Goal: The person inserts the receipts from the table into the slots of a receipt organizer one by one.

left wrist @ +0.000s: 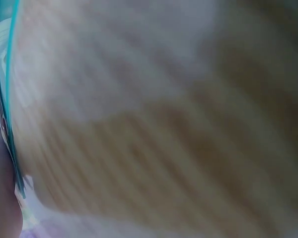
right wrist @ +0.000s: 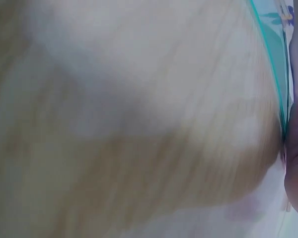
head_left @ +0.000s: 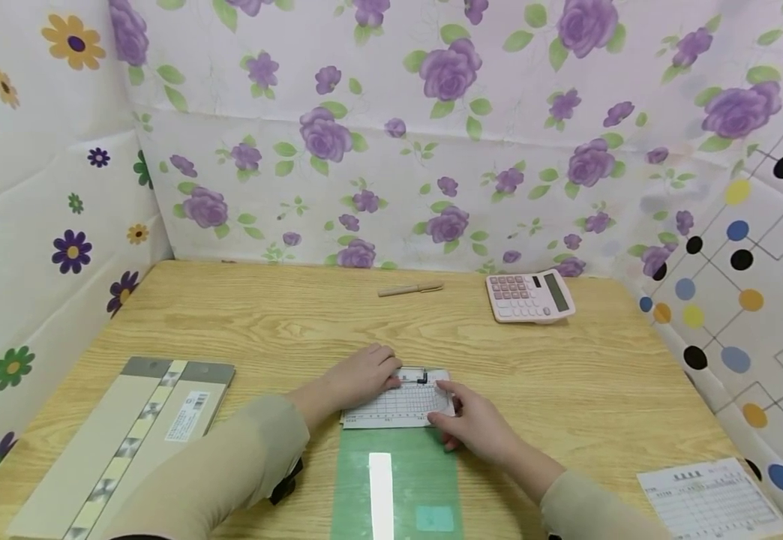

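A see-through green clipboard (head_left: 398, 480) lies on the table in front of me, with a printed paper form (head_left: 391, 405) over its upper part. At its top edge is a wire clip (head_left: 421, 377) with a black piece. My left hand (head_left: 363, 375) grips the clipboard's top by the clip, fingers bent over and partly hiding it. With thumb and forefinger on the form, my right hand (head_left: 475, 424) holds its right edge; the other fingers are mostly hidden. Both wrist views show mainly blurred tabletop, with the clipboard's teal edge (left wrist: 10, 74) beside the hand.
A beige folder or board (head_left: 182, 397) with a metallic strip lies at the left. Another printed form (head_left: 712, 499) is at the lower right. At the back are a pen (head_left: 410, 289) and a pink calculator (head_left: 529, 297). Patterned cloth walls border the wooden table (head_left: 263, 315).
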